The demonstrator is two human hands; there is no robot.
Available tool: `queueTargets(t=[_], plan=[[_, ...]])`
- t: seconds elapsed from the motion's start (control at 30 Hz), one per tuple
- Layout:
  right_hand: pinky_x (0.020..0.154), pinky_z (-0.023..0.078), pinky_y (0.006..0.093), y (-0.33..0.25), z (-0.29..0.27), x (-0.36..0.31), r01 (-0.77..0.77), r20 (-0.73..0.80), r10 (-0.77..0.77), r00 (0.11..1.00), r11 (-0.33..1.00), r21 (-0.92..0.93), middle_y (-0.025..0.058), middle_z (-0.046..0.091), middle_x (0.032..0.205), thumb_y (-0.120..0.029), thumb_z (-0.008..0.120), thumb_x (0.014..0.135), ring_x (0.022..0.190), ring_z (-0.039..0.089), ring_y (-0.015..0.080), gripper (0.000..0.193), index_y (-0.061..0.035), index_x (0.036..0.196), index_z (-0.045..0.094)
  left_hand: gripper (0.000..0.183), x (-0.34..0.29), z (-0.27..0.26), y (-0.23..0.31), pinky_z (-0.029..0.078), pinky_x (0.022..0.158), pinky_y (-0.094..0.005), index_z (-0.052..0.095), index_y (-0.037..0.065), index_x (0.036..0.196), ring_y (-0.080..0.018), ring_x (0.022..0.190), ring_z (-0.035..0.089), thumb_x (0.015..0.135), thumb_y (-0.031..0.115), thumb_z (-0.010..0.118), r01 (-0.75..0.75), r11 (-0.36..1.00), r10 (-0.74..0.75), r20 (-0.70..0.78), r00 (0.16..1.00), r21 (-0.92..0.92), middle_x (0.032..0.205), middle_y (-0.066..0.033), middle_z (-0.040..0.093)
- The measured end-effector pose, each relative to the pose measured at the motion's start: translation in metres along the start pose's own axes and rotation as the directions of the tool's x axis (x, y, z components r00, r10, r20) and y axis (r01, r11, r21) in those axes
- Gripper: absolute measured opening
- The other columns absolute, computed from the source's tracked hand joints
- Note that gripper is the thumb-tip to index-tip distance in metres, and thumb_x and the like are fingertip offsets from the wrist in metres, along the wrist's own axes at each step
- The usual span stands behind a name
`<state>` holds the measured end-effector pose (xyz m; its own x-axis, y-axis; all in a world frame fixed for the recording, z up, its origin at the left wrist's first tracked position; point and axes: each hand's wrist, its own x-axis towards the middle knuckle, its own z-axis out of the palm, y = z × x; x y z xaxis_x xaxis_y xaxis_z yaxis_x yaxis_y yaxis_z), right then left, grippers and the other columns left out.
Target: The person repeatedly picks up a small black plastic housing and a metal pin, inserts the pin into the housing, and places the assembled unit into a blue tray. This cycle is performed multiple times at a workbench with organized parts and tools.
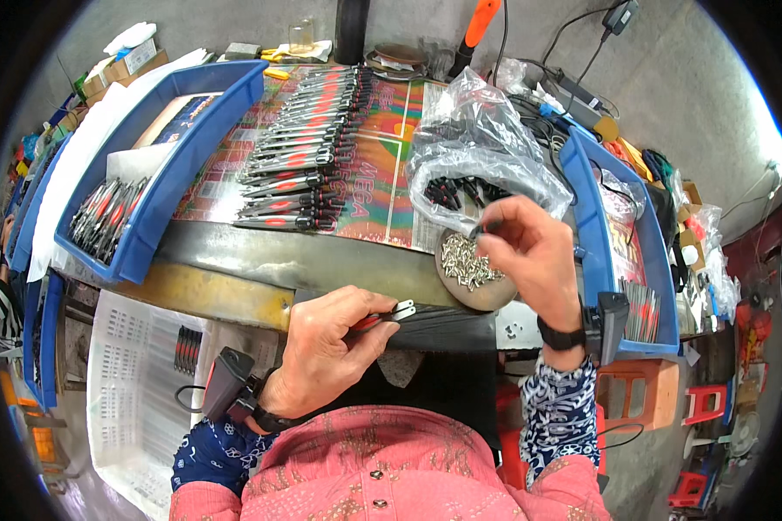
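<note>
My left hand (334, 343), near the front edge of the bench, is closed around a slim red-and-black piece. Its two flat metal ends (403, 310), each with a small hole, stick out past my thumb and forefinger. My right hand (539, 265) pinches a small black part (488, 228) between thumb and fingertips. It hovers over a round dish (487, 299) heaped with small silver rivet-like pins (469, 262). Just beyond it, a clear plastic bag (487, 156) lies open, with black parts (460, 191) inside. My palm and fingers hide most of the left piece.
Rows of red-and-black tools (300, 161) lie on a colourful printed sheet. Blue bins flank them: one at left (195, 135) holding more pieces, one at right (591, 226) with thin strips. A white crate (117, 408) stands below left; an orange stool (660, 391) is at right.
</note>
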<state>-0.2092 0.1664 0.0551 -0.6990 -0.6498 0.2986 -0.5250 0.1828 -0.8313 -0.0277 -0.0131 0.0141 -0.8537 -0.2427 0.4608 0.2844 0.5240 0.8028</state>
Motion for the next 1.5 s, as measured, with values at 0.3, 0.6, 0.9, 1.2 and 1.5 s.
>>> queueTargets(t=[0.3, 0.6, 0.9, 1.2, 1.5], plan=[[0.06, 0.062, 0.0335, -0.007, 0.03, -0.075, -0.071, 0.047, 0.053, 0.997, 0.724, 0.686, 0.0205, 0.061, 0.096, 0.004, 0.068, 0.081, 0.076, 0.07, 0.0256, 0.016, 0.0076, 0.092, 0.057, 0.021, -0.012, 0.012, 0.015, 0.046, 0.053, -0.0274, 0.067, -0.001, 0.094, -0.0164, 0.058, 0.057, 0.075, -0.001, 0.074, -0.021, 1.0, 0.022, 0.078, 0.997, -0.016, 0.073, -0.0092, 0.062], [0.064, 0.063, 0.0344, 0.004, 0.033, -0.093, -0.051, 0.023, 0.049, 0.999, 0.701, 0.712, 0.021, 0.061, 0.099, 0.002, 0.07, 0.083, 0.078, 0.07, 0.0266, 0.017, 0.0069, 0.094, 0.058, 0.021, -0.015, 0.02, 0.023, 0.046, 0.054, -0.0265, 0.068, -0.001, 0.095, -0.0149, 0.058, 0.057, 0.075, -0.002, 0.074, -0.027, 1.0, 0.027, 0.131, 0.991, 0.0, 0.076, -0.0086, 0.065], [0.065, 0.063, 0.0345, 0.006, 0.035, -0.1, -0.06, 0.034, 0.051, 0.998, 0.691, 0.72, 0.021, 0.061, 0.101, 0.002, 0.068, 0.084, 0.08, 0.07, 0.0264, 0.017, 0.0076, 0.096, 0.058, 0.021, -0.018, 0.023, 0.025, 0.047, 0.056, -0.0258, 0.069, 0.0, 0.096, -0.0137, 0.062, 0.06, 0.075, -0.003, 0.074, -0.045, 0.999, 0.047, 0.155, 0.987, -0.019, 0.078, -0.0082, 0.067], [0.065, 0.063, 0.0356, 0.008, 0.043, -0.102, -0.116, 0.104, 0.058, 0.993, 0.657, 0.745, 0.0199, 0.061, 0.099, 0.005, 0.067, 0.083, 0.08, 0.068, 0.0249, 0.014, 0.0071, 0.095, 0.059, 0.021, -0.02, 0.022, 0.023, 0.05, 0.059, -0.0322, 0.068, 0.001, 0.095, -0.0249, 0.067, 0.064, 0.075, -0.002, 0.072, -0.068, 0.997, 0.073, 0.184, 0.98, -0.035, 0.079, -0.0122, 0.065], [0.068, 0.062, 0.0328, 0.011, 0.054, -0.108, -0.155, 0.162, 0.053, 0.985, 0.679, 0.717, 0.0163, 0.06, 0.099, 0.005, 0.067, 0.083, 0.085, 0.066, 0.0219, 0.015, 0.0068, 0.097, 0.061, 0.024, -0.029, 0.023, 0.015, 0.05, 0.058, -0.0294, 0.069, 0.0, 0.097, -0.0217, 0.065, 0.065, 0.074, -0.004, 0.073, -0.074, 0.997, 0.078, 0.178, 0.981, -0.027, 0.078, -0.0115, 0.066]])
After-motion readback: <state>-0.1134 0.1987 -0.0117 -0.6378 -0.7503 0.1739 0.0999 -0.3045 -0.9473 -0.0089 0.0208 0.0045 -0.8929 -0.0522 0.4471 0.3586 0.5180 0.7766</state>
